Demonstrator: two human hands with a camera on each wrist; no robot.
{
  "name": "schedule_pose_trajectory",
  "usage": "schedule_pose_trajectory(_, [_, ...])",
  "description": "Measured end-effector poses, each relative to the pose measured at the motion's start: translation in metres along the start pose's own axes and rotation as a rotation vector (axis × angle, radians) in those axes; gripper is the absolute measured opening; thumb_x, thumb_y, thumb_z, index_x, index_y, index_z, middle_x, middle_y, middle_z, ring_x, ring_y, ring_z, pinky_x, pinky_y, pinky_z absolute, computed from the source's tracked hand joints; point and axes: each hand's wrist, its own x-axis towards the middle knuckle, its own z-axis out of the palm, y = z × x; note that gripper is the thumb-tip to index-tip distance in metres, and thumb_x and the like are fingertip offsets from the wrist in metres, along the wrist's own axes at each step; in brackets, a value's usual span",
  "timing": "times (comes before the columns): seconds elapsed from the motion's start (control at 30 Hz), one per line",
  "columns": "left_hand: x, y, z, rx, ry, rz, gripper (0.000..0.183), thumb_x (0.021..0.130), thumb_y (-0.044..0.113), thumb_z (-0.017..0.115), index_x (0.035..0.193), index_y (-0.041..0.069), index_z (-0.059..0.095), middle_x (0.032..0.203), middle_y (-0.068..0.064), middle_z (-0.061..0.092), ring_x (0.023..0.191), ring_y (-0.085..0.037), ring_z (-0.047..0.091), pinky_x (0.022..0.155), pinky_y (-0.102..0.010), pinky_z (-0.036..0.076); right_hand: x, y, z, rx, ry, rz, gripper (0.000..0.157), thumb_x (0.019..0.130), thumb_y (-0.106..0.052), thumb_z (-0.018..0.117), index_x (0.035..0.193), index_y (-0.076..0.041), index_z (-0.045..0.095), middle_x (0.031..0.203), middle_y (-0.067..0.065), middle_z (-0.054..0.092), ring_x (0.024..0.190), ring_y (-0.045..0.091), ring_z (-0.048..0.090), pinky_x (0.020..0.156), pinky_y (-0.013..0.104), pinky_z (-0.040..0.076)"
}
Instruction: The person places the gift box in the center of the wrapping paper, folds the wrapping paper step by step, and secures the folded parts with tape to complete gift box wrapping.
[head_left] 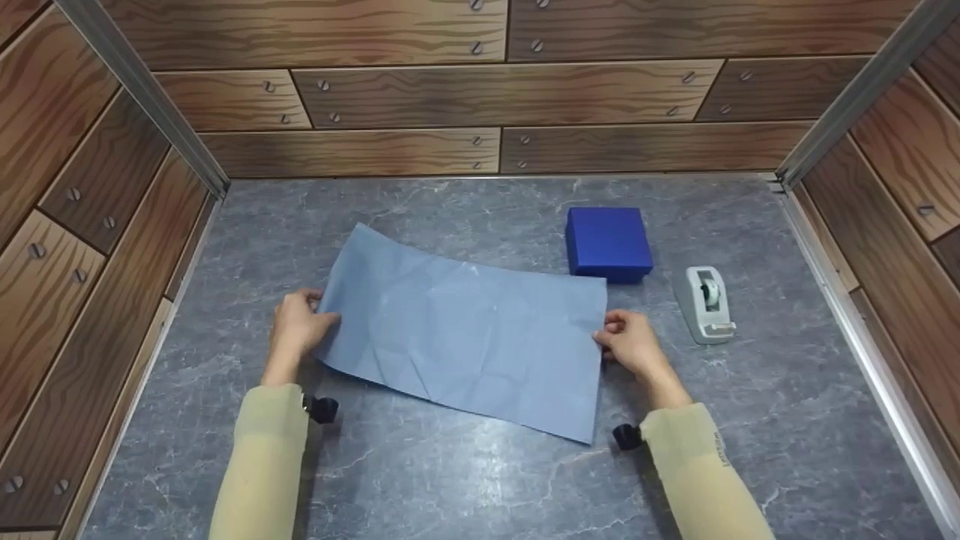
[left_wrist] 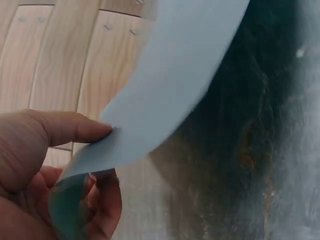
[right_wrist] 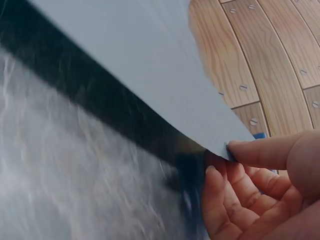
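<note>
A creased sheet of blue-grey paper (head_left: 465, 330) is stretched between the two hands, tilted a little, its left end curving upward. My left hand (head_left: 298, 322) pinches the left edge, thumb on top and fingers beneath; the left wrist view shows the paper (left_wrist: 165, 75) bending down past the thumb. At the opposite edge my right hand (head_left: 632, 341) pinches the paper between thumb and fingers. In the right wrist view the paper's near edge (right_wrist: 150, 70) stands above the tabletop, with a dark shadow under it.
A blue box (head_left: 609, 238) sits behind the paper's right far corner. To its right stands a pale tape dispenser (head_left: 706, 304) with a roll in it. The grey marbled tabletop (head_left: 480, 487) is bounded by wood-patterned walls (head_left: 480, 97) at the back and sides.
</note>
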Motion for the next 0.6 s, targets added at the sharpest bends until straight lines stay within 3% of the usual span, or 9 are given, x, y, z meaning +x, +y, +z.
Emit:
schedule_pose_trajectory(0.17, [-0.009,0.001,-0.004,-0.092,-0.014,0.051,0.057,0.074,0.022,0.076,0.118,-0.007,0.054,0.11,-0.024,0.056,0.1,-0.035,0.053,0.081,-0.047,0.044,-0.003,0.007,-0.015,-0.041,0.013,-0.051,0.037,0.083,0.003,0.06,0.115,0.016,0.047,0.093,0.02,0.054,0.075,0.022,0.056,0.066,0.047,0.051])
schedule_pose_trajectory(0.3, [-0.015,-0.001,-0.003,-0.13,-0.055,0.083,0.046,0.081,0.026,0.069,0.113,-0.006,0.058,0.109,-0.023,0.058,0.101,-0.034,0.054,0.083,-0.046,0.044,-0.005,0.012,-0.031,-0.094,0.031,-0.082,0.04,0.082,0.0,0.063,0.115,0.016,0.049,0.094,0.024,0.057,0.075,0.027,0.058,0.063,0.046,0.051])
schedule_pose_trajectory(0.43, [-0.021,-0.003,0.003,-0.151,-0.097,0.143,0.027,0.082,0.017,0.066,0.095,-0.007,0.064,0.087,-0.019,0.063,0.078,-0.028,0.058,0.069,-0.039,0.046,-0.004,0.017,-0.045,-0.153,0.048,-0.088,0.038,0.082,-0.002,0.064,0.113,0.016,0.051,0.093,0.024,0.059,0.074,0.03,0.059,0.059,0.038,0.052])
schedule_pose_trajectory(0.6, [-0.029,-0.007,0.012,-0.143,-0.196,0.183,0.014,0.075,0.007,0.07,0.074,-0.004,0.063,0.063,-0.005,0.056,0.055,-0.015,0.048,0.05,-0.027,0.04,0.001,0.019,-0.059,-0.25,0.053,-0.087,0.036,0.082,-0.004,0.065,0.11,0.015,0.053,0.091,0.023,0.06,0.072,0.023,0.058,0.056,0.026,0.049])
